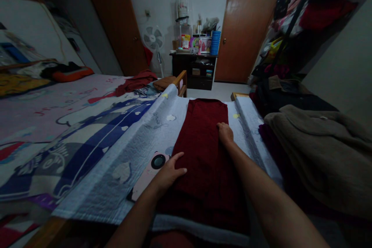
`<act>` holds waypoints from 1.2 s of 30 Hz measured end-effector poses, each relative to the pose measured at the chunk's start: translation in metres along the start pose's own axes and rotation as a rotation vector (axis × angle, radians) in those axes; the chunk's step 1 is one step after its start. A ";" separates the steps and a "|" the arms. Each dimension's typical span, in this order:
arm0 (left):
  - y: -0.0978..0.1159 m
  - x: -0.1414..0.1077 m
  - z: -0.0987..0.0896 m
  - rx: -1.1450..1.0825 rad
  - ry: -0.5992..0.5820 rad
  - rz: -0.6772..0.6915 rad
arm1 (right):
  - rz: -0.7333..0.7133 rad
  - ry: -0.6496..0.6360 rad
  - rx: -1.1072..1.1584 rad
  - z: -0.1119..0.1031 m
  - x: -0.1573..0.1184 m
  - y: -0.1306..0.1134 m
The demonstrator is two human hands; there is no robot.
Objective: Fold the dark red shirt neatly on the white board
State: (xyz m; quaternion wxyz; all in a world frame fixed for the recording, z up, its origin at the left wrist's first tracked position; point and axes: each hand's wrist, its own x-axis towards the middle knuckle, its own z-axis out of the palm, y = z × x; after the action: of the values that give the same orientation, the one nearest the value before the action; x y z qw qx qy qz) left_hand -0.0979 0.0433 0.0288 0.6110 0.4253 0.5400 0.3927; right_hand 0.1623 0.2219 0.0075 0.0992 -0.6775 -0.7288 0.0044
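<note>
A dark red garment [200, 147] lies in a long flat shape over a light blue quilted sheet [139, 139]. On its left edge rests my left hand [171, 168], thumb and a finger spread apart. My right hand [225, 132] is at the garment's right side, higher up, its fingers curled together on the cloth; whether fabric is pinched in them is hard to see, though they press against it. A pink phone [145, 174] with a round dark camera ring lies just left of my left hand, partly covered by my left forearm.
A bed with patterned bedding [72, 104] stands at left, red clothing [136, 82] on it. Brown and dark clothes [319, 139] are piled at right. A wooden post [182, 81], white fan [154, 38] and dark cabinet [193, 71] stand farther back.
</note>
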 end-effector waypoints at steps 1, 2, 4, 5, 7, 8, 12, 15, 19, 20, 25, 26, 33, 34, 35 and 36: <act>-0.001 0.000 -0.001 0.123 0.017 0.047 | 0.000 -0.006 -0.001 0.000 0.000 0.001; -0.002 0.000 -0.001 0.245 0.031 0.101 | -0.003 -0.013 -0.001 0.000 0.000 0.001; -0.004 -0.001 0.000 0.472 0.039 0.205 | -0.016 -0.030 0.003 -0.001 0.000 0.003; -0.004 -0.002 0.001 0.578 0.050 0.248 | -0.024 -0.041 0.008 -0.003 0.000 0.004; -0.005 -0.005 0.005 0.787 0.103 0.322 | -0.033 -0.063 0.015 -0.007 0.001 0.006; -0.005 -0.007 0.007 0.880 0.137 0.361 | -0.031 -0.068 0.017 -0.010 0.001 0.007; -0.003 -0.006 0.016 1.110 0.152 0.543 | 0.007 -0.018 0.013 -0.023 -0.003 0.002; -0.004 0.000 0.022 1.160 0.068 0.605 | -0.042 0.028 0.030 -0.030 -0.014 -0.016; -0.015 0.007 0.030 1.177 -0.025 0.596 | -0.215 0.018 0.073 -0.023 -0.031 -0.043; -0.018 0.008 0.031 1.181 -0.045 0.582 | -0.243 0.003 0.078 -0.018 -0.034 -0.047; -0.029 0.009 0.031 1.185 -0.101 0.523 | -0.219 -0.131 0.070 0.004 -0.038 -0.045; -0.029 0.008 0.031 1.184 -0.110 0.524 | -0.211 -0.148 0.071 0.007 -0.038 -0.043; -0.022 0.005 0.031 1.183 -0.174 0.489 | -0.194 -0.205 0.090 0.010 -0.034 -0.040; -0.020 0.003 0.032 1.172 -0.183 0.485 | -0.190 -0.216 0.092 0.009 -0.033 -0.041; -0.017 0.001 0.032 1.159 -0.193 0.486 | -0.185 -0.230 0.093 0.007 -0.032 -0.041; -0.015 -0.001 0.033 1.143 -0.206 0.491 | -0.180 -0.243 0.094 0.006 -0.031 -0.042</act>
State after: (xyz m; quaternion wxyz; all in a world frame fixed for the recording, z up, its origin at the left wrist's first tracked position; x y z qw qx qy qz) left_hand -0.0648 0.0338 0.0169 0.2281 0.8319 0.4895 0.1276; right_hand 0.1221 0.1884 0.0034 0.0420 -0.5986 -0.7921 0.1114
